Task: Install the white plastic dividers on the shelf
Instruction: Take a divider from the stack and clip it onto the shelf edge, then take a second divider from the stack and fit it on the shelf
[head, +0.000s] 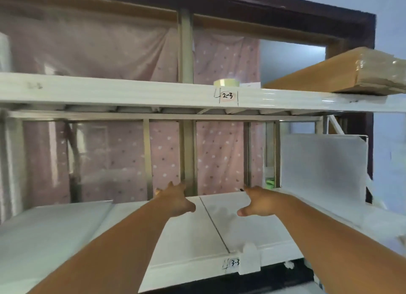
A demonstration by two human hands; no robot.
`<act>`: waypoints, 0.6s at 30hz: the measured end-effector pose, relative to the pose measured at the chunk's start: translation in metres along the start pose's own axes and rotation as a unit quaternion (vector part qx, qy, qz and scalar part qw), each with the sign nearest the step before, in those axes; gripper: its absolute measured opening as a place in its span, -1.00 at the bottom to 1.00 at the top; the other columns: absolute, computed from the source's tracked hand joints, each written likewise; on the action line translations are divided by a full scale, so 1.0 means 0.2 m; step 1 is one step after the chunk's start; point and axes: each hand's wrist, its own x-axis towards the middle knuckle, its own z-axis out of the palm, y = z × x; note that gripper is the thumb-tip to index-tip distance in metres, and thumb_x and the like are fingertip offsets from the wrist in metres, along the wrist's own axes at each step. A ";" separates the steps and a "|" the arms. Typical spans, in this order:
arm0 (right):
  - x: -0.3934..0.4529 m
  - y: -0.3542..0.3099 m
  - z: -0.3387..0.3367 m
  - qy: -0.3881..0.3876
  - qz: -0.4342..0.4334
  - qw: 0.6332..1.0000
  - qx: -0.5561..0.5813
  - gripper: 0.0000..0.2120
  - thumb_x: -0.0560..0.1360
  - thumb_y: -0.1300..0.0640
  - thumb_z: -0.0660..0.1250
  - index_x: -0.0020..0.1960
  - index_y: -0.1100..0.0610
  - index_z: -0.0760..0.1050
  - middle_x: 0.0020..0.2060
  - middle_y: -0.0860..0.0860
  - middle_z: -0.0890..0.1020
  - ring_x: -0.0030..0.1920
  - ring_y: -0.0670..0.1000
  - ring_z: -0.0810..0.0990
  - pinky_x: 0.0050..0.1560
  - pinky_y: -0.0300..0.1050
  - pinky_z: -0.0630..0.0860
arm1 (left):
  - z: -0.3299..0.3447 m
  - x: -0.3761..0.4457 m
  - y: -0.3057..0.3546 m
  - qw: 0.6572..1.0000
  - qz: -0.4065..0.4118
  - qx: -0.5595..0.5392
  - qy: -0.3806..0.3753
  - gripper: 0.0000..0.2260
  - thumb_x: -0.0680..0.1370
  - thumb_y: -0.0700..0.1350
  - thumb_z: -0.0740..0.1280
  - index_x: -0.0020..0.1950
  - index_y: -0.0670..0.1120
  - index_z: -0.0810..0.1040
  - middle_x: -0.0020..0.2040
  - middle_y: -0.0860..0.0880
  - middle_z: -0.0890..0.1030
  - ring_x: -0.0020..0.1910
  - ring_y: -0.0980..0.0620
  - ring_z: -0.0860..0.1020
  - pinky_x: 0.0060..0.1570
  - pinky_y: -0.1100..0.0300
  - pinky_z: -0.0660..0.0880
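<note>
My left hand [176,198] reaches deep over the white lower shelf [189,234], fingers spread near a metal upright at the back. My right hand [256,201] reaches in beside it, thumb out; a small dark tip shows at its fingertips, and I cannot tell what it is. A dark line [214,224] runs front to back on the shelf between my hands. A white plastic divider [323,173] stands upright at the right. Another white sheet [44,232] lies on the shelf at the left. A white clip [249,258] sits on the front edge by the label "3-3".
The upper shelf beam [131,94], labelled "2-3", carries a tape roll [226,83] and a wrapped cardboard package [342,74]. A pink dotted curtain [219,157] hangs behind the metal uprights. A dark door frame [371,74] stands at the right.
</note>
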 end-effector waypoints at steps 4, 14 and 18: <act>0.14 -0.43 0.07 -0.003 -0.073 0.997 -0.002 -0.01 0.45 -0.36 0.35 0.63 0.00 -0.09 0.61 0.07 0.10 0.53 0.19 0.22 0.47 0.09 0.26 | -0.07 -0.13 -0.42 0.998 -0.067 0.005 0.014 -0.07 0.46 0.25 0.45 0.72 0.09 0.08 0.70 -0.18 0.17 0.63 -0.36 0.18 0.61 -0.27 0.16; 0.24 -1.42 0.29 -0.030 -0.270 0.962 0.014 -0.05 0.45 -0.34 0.36 0.63 -0.03 -0.04 0.61 0.00 0.13 0.55 0.09 0.19 0.46 -0.04 0.21 | -0.42 -0.65 -1.32 0.974 -0.218 -0.012 0.062 -0.04 0.49 0.16 0.54 0.74 0.01 0.07 0.71 -0.19 0.17 0.63 -0.27 0.25 0.58 -0.18 0.28; 0.17 -1.76 0.39 -0.039 -0.359 0.932 0.037 -0.16 0.47 -0.30 0.37 0.60 -0.03 0.11 0.56 -0.03 0.27 0.49 0.06 0.32 0.35 -0.13 0.27 | -0.50 -0.93 -1.61 0.958 -0.281 -0.013 0.048 -0.07 0.50 0.09 0.58 0.72 -0.01 0.13 0.65 -0.19 0.33 0.55 -0.26 0.38 0.51 -0.09 0.38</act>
